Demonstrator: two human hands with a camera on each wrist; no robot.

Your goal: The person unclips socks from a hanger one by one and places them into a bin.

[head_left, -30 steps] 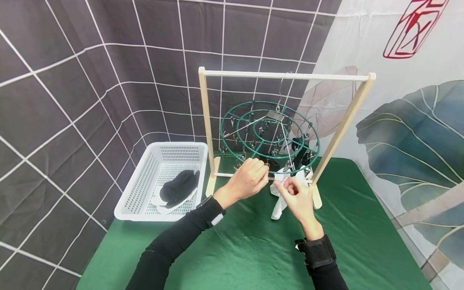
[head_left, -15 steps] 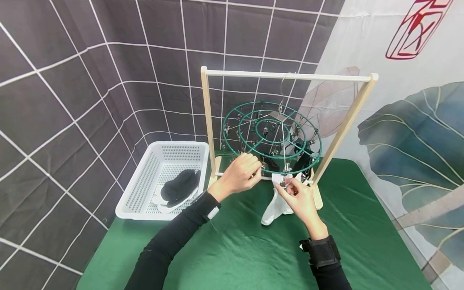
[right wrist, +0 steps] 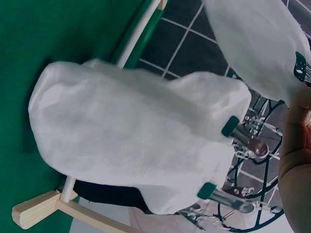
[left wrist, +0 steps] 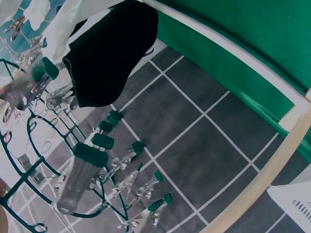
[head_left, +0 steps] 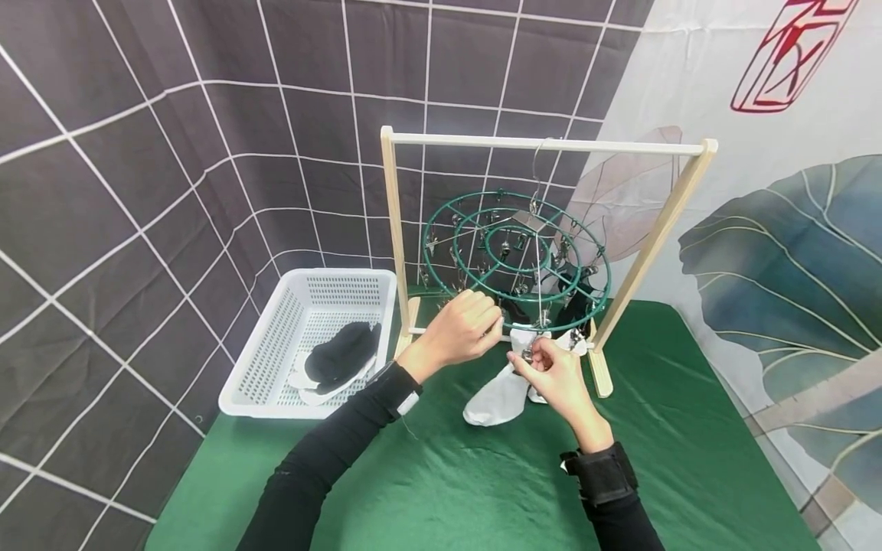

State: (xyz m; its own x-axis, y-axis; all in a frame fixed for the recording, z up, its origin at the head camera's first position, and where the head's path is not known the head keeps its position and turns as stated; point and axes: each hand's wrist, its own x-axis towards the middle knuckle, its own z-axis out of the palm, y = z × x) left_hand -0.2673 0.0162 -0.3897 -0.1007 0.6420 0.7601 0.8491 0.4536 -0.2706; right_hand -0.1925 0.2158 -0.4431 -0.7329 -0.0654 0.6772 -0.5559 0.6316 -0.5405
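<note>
A green round clip hanger (head_left: 441, 218) hangs from a wooden rack. My left hand (head_left: 458, 329) has its fingers curled at the hanger's front rim; its fingertips are mostly hidden. My right hand (head_left: 554, 375) pinches a metal clip (head_left: 527, 354) at the upper part of a white sock (head_left: 498, 398). That sock's toe points left over the table. In the right wrist view, a green-tipped clip (right wrist: 300, 67) meets the same sock (right wrist: 262, 43). Beside it, another white sock (right wrist: 131, 131) hangs from clips. A black sock (left wrist: 114, 53) is also clipped up.
The rack (head_left: 482, 141) stands on a green-covered table (head_left: 441, 490). A white perforated basket (head_left: 237, 383) at the left holds a dark sock (head_left: 341, 356) and white fabric. Several clips (left wrist: 85, 160) dangle from the hanger. A grey gridded cloth (head_left: 207, 191) hangs behind.
The white sock's toe has swung leftward and now shows more fully. My right hand has shifted slightly left with the clip. The hanger has turned a little; my left hand stays near its rim.
</note>
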